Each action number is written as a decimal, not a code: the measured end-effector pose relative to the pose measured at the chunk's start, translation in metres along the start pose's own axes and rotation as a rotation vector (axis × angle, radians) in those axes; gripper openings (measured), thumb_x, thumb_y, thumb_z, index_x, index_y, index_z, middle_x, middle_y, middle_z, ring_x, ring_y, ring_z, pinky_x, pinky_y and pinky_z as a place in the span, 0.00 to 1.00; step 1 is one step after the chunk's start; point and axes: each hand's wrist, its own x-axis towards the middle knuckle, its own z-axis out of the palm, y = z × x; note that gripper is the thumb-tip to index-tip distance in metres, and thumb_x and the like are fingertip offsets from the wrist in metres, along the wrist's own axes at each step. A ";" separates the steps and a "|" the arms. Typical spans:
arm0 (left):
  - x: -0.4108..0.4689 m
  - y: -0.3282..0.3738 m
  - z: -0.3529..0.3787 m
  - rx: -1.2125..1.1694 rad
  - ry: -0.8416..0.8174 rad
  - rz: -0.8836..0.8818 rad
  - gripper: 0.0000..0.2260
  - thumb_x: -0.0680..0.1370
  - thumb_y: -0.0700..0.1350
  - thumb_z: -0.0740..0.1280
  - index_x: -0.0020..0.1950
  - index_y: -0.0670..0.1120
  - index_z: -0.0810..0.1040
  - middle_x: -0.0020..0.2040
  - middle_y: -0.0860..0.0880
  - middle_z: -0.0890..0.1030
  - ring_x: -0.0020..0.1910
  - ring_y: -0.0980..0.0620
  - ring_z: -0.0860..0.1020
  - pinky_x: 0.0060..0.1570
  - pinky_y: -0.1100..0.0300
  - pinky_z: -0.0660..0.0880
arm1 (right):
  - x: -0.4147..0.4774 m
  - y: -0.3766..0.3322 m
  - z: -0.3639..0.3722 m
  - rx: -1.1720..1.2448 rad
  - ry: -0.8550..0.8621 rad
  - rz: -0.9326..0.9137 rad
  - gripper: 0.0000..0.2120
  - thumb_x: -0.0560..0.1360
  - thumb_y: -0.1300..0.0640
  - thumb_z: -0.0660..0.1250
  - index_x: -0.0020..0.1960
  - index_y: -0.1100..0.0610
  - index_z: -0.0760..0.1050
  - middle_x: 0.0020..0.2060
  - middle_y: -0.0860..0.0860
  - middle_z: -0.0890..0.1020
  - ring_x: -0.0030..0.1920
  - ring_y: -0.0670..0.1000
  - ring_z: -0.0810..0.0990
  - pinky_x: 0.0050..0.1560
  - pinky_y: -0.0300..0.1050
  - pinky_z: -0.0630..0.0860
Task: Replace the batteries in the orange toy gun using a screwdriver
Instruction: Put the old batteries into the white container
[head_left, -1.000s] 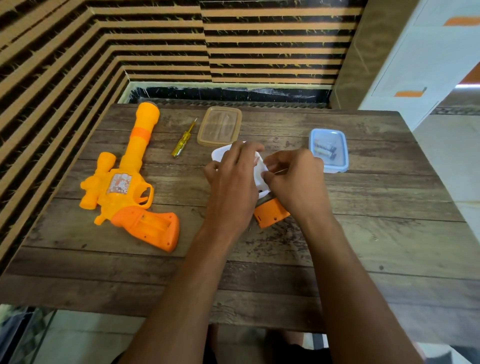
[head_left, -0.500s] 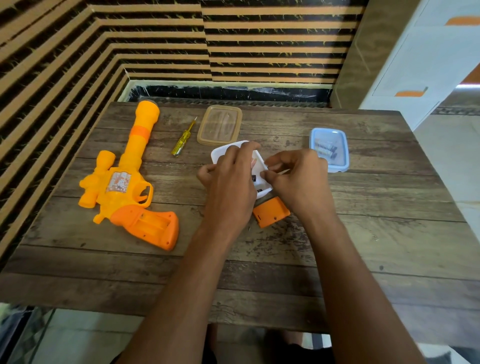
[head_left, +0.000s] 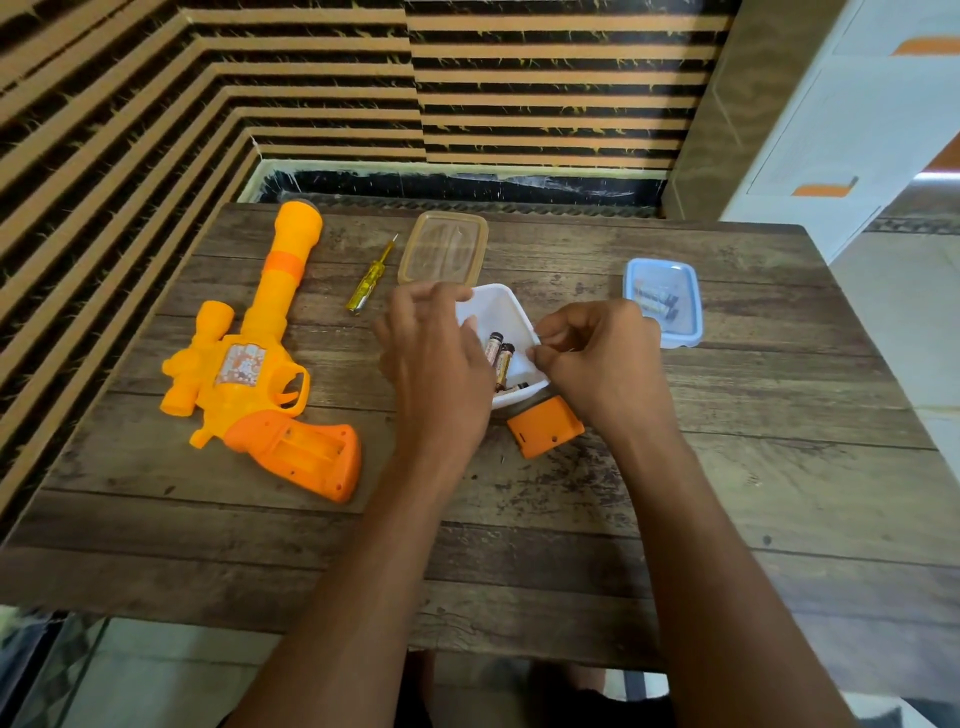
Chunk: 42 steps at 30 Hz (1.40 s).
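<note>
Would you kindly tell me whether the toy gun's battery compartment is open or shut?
Open: the recess in the toy gun's grip lies exposed, and the orange cover sits apart on the table.

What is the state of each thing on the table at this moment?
orange toy gun: on its side, grip compartment open, empty-looking.
battery cover: off, on the table.
screwdriver: lying untouched.
white container: open, batteries inside.
tan-rimmed lid: off, lying flat.
blue container: lid on, other batteries inside.
left hand: grips the white container's rim.
right hand: pinches its opposite rim.
</note>
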 end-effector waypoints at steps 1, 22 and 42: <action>0.001 -0.002 -0.002 -0.016 0.008 -0.075 0.13 0.80 0.35 0.69 0.63 0.46 0.79 0.67 0.43 0.72 0.67 0.42 0.71 0.57 0.50 0.73 | 0.000 0.000 0.000 -0.004 -0.003 0.010 0.06 0.72 0.63 0.77 0.49 0.57 0.87 0.34 0.44 0.83 0.39 0.45 0.83 0.37 0.30 0.75; 0.014 -0.050 -0.055 -0.045 0.024 -0.225 0.15 0.80 0.34 0.67 0.67 0.41 0.81 0.61 0.42 0.83 0.62 0.43 0.80 0.61 0.44 0.78 | 0.034 -0.016 0.076 -0.278 -0.196 -0.213 0.32 0.74 0.59 0.57 0.76 0.41 0.71 0.77 0.56 0.64 0.72 0.66 0.66 0.69 0.64 0.69; 0.013 -0.042 -0.056 -0.056 0.005 -0.245 0.15 0.81 0.34 0.67 0.67 0.42 0.80 0.62 0.43 0.82 0.62 0.45 0.80 0.60 0.48 0.78 | 0.026 -0.040 0.052 -0.530 -0.061 -0.212 0.12 0.76 0.61 0.62 0.57 0.57 0.80 0.43 0.58 0.86 0.50 0.66 0.83 0.62 0.64 0.75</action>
